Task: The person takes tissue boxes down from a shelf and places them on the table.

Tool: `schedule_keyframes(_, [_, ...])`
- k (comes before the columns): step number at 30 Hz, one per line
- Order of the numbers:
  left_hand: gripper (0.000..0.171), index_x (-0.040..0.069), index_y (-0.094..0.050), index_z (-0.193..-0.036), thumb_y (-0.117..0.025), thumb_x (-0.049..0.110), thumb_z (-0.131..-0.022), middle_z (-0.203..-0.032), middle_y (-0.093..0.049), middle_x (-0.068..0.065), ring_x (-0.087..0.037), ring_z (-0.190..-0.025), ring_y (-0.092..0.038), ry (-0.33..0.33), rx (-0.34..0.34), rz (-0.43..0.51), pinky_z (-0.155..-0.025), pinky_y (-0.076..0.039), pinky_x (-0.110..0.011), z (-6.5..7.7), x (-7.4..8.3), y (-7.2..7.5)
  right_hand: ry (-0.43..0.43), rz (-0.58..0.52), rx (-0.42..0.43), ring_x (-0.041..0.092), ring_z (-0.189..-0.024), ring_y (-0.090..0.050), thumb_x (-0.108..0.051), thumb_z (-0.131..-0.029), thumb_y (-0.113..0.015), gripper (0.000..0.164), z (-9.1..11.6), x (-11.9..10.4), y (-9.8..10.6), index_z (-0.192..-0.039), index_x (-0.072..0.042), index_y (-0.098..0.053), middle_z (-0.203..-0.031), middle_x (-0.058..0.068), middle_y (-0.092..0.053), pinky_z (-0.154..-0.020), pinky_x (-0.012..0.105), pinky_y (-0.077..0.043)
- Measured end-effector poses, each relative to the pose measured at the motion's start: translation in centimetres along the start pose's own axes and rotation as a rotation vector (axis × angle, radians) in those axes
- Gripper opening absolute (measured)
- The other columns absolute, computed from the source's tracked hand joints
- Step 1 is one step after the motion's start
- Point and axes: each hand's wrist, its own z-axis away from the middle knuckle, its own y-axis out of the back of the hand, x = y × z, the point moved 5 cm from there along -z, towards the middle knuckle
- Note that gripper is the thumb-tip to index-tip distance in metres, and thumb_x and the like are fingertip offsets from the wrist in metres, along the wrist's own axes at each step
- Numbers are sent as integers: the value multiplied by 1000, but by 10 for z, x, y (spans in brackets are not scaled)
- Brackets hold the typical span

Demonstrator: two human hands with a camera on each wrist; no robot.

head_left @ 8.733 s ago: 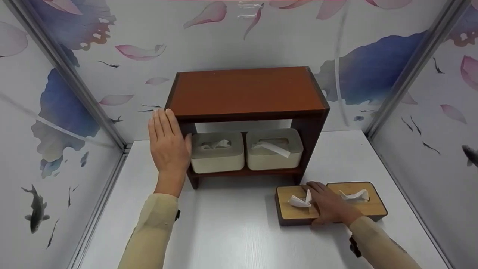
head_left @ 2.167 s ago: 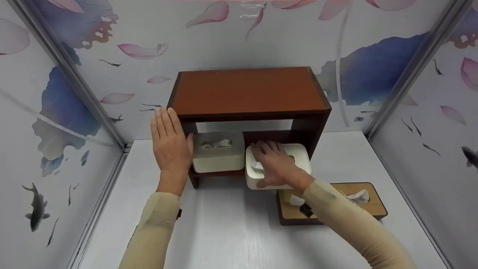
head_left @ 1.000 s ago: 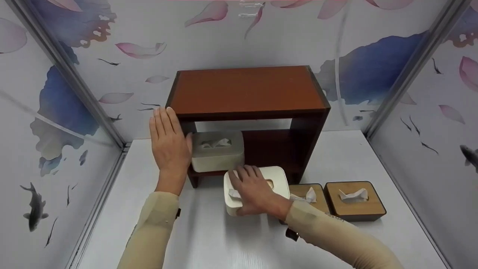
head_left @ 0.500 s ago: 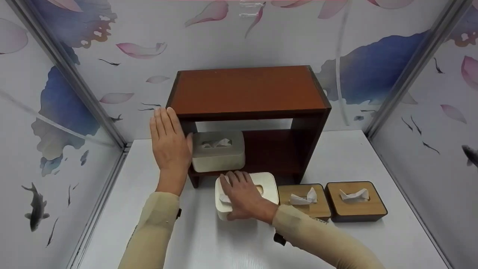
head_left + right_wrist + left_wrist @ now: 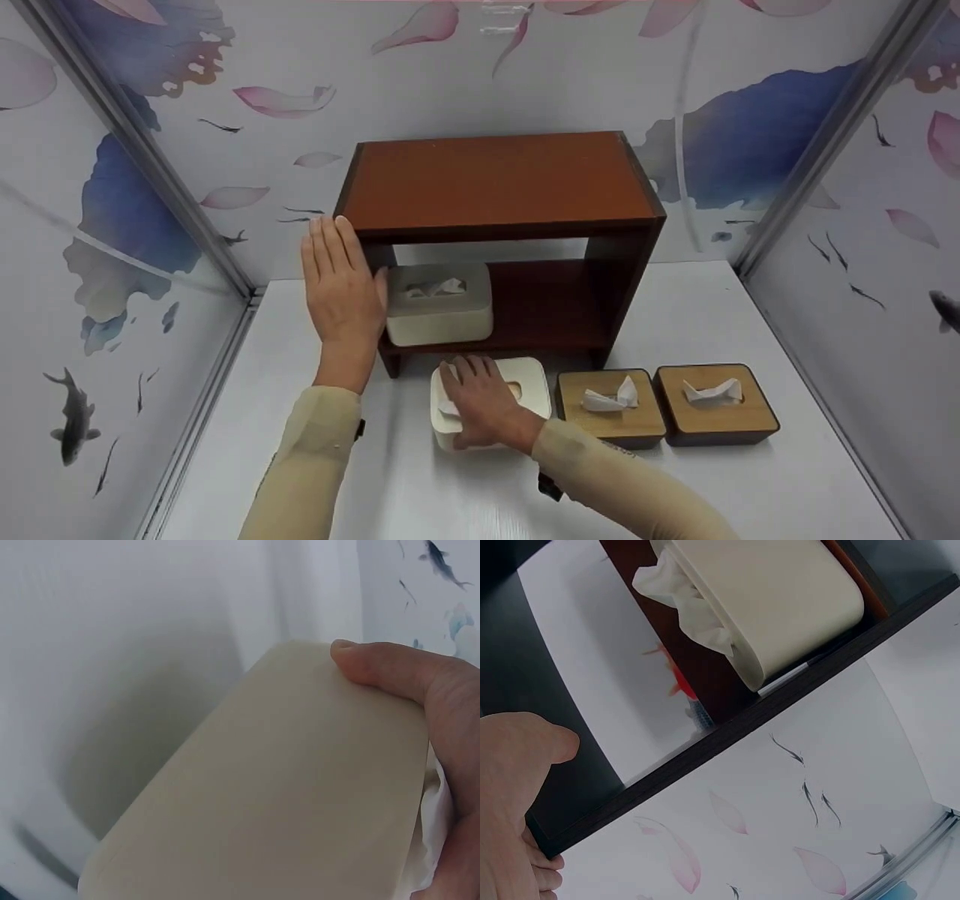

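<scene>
My right hand (image 5: 484,405) grips a cream tissue box (image 5: 531,379) from above, in front of the shelf. In the right wrist view its thumb presses the tissue box's side wall (image 5: 270,780). Whether the box touches the table cannot be told. My left hand (image 5: 343,300) holds the left side panel of a brown wooden shelf (image 5: 499,184); its fingers lie straight along the outside. In the left wrist view the thumb (image 5: 559,742) lies over the panel's inner face. A second cream tissue box (image 5: 439,326) stands on the shelf board's left half, beside this hand.
Two tissue boxes with wooden tops, a left one (image 5: 596,426) and a right one (image 5: 716,420), stand side by side on the white table (image 5: 315,495), right of the held box. Printed wall panels (image 5: 480,90) enclose the back and sides.
My right hand has moved from the wooden-topped boxes to the right cream tissue box, drawn it off the shelf, and brought it forward, left and down. My left hand stays put.
</scene>
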Motion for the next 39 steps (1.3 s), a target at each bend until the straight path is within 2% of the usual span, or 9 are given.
schedule_keyframes(6, [87,-4,-18,-153,-61,42,-94,-158,-26,-24,-35,-149,-24,2,6,6,-124,-20,-42,1,0,0,-3,0,-30,33,-132,-43,-67,-56,-80,121,0,5,-17,-151,-9,-32,-142,14,-45,-111,49,-38])
schedule_keyframes(13, [87,-4,-18,-153,-60,44,-94,-158,-26,-23,-34,-149,-26,1,23,-27,-124,-21,-42,0,0,1,-5,-49,-70,35,-136,-40,-67,-60,-80,121,0,5,-23,-153,-10,-28,-148,15,-41,-112,51,-36])
schedule_keyframes(22, [88,-4,-17,-153,-60,44,-94,-158,-25,-24,-35,-149,-25,-1,13,-24,-124,-20,-42,1,0,0,-22,-24,-59,33,-134,-42,-68,-55,-80,123,-2,4,-34,-151,-10,-31,-146,14,-43,-112,49,-37])
schedule_keyframes(35, [88,-4,-18,-153,-61,44,-94,-158,-26,-23,-34,-149,-25,2,22,-18,-124,-20,-42,1,0,1,-6,-15,-1,34,-136,-43,-69,-60,-78,119,-1,5,-42,-151,-8,-30,-146,16,-44,-114,50,-35])
schedule_keyframes(39, [87,-4,-17,-153,-60,43,-94,-158,-26,-24,-34,-149,-25,0,16,1,-124,-20,-42,1,-1,0,10,-6,-13,34,-137,-42,-72,-64,-74,119,2,6,-41,-152,-7,-29,-148,16,-42,-115,49,-35])
